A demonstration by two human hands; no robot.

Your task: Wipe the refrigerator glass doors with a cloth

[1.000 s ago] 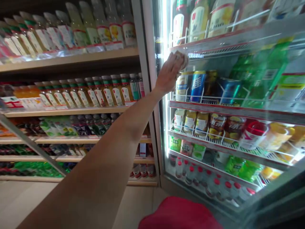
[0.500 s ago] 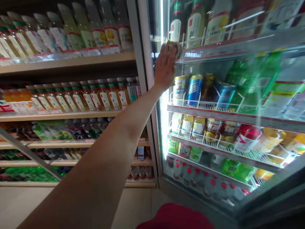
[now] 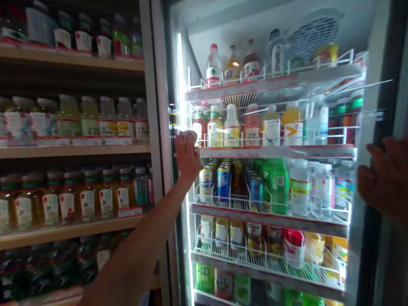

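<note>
My left hand (image 3: 187, 158) is stretched out to the left side of a glass fridge door (image 3: 174, 97). Bunched under its fingers is a pale cloth (image 3: 190, 135), pressed against the glass; the palm side is hidden. At the right edge of the view, my right hand (image 3: 384, 180) is raised beside the dark door frame (image 3: 376, 238), with its fingers apart and nothing visible in them. Whether it touches the frame I cannot tell. Behind the glass, wire shelves (image 3: 270, 151) carry bottles and cans, among them a blue can (image 3: 223, 183) and a green bottle (image 3: 279, 185).
Wooden shelves (image 3: 73, 150) filled with bottled drinks stand to the left of the fridge. A grey upright post (image 3: 156, 106) separates them from it. A bright light strip (image 3: 180, 76) runs down the fridge's left inner side, and a round vent grille (image 3: 314, 36) sits at the top.
My view has tilted up and swung, bringing the fridge's top shelves into sight. The left hand still presses the cloth to the glass. My right hand has come into view at the right.
</note>
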